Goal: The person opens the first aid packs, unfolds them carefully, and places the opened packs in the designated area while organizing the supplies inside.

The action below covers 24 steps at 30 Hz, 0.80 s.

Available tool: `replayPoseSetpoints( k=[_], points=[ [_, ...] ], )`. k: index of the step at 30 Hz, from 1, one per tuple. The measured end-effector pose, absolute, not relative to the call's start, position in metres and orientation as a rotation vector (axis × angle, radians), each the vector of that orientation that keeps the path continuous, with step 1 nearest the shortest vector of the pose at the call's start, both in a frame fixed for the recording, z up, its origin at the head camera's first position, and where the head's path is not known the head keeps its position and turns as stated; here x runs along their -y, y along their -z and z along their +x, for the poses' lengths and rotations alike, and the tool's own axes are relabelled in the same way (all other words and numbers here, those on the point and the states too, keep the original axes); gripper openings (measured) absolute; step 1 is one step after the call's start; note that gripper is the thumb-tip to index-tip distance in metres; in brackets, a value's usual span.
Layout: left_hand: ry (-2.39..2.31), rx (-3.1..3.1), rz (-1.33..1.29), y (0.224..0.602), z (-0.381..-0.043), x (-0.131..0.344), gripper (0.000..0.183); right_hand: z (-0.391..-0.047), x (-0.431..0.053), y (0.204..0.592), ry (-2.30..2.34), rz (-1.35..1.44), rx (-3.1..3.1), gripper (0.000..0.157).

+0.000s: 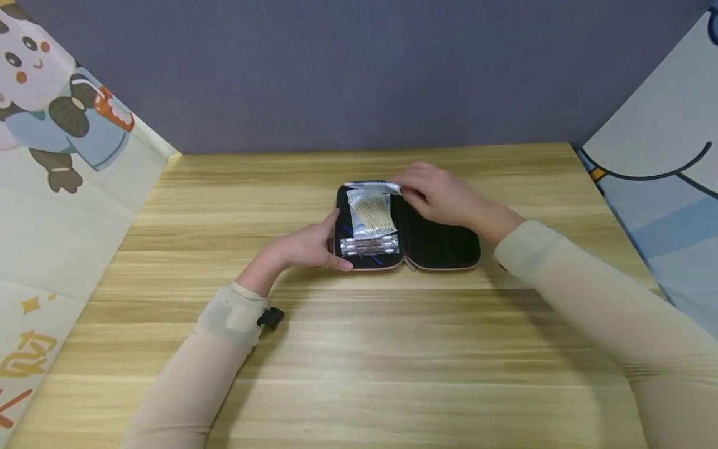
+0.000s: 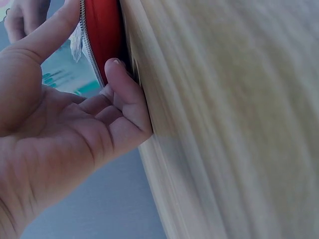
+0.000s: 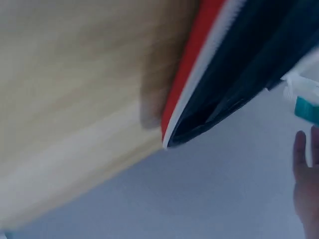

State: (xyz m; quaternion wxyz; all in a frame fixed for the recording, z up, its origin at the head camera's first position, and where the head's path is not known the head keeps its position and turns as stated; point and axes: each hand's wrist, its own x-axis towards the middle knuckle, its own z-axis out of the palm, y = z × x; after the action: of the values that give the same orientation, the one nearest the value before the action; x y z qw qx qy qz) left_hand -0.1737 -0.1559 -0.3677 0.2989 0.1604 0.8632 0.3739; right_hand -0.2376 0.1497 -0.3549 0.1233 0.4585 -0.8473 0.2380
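Note:
A zip case (image 1: 443,246) lies spread flat on the table, black inside; its red outer side (image 2: 103,35) and zipper show in the left wrist view. My left hand (image 1: 305,249) grips its left half, with the thumb at the front corner. In that half are a clear packet of thin wooden sticks (image 1: 370,212) and a narrow packet of white-tipped swabs (image 1: 369,245). At the back edge my right hand (image 1: 443,193) pinches a shiny clear packet (image 1: 367,185), partly hidden by the fingers. The right wrist view shows the case's red edge (image 3: 192,64) close up.
The wood-grain table (image 1: 364,349) extends around the case. A dark grey wall (image 1: 359,75) stands behind it, with cartoon-printed panels (image 1: 62,118) at the sides. A small black clip (image 1: 272,318) sits on the left sleeve.

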Motion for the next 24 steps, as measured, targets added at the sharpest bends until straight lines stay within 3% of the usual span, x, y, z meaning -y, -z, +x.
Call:
replayPoseSetpoints(
  k=[6, 12, 15, 20, 24],
  points=[
    [-0.936, -2.307, 0.393, 0.368, -0.174, 0.157, 0.138, -0.242, -0.157, 0.344, -1.368, 0.81, 2.668, 0.05],
    [-0.917, -2.31, 0.375, 0.367, -0.174, 0.156, 0.139, -0.243, -0.178, 0.336, -1.727, 0.518, 2.706, 0.043],
    [-0.935, -2.302, 0.376, 0.365, -0.174, 0.155, 0.14, -0.242, -0.193, 0.332, -1.673, 0.446, 2.767, 0.045],
    [-0.946, -2.308, 0.395, 0.365, -0.175, 0.155, 0.14, -0.244, -0.219, 0.323, -1.285, 0.458, 2.995, 0.033],
    [-0.919, -2.322, 0.401, 0.366, -0.175, 0.156, 0.141, -0.248, -0.238, 0.321, -1.153, 0.462, 3.139, 0.049]
  ],
)
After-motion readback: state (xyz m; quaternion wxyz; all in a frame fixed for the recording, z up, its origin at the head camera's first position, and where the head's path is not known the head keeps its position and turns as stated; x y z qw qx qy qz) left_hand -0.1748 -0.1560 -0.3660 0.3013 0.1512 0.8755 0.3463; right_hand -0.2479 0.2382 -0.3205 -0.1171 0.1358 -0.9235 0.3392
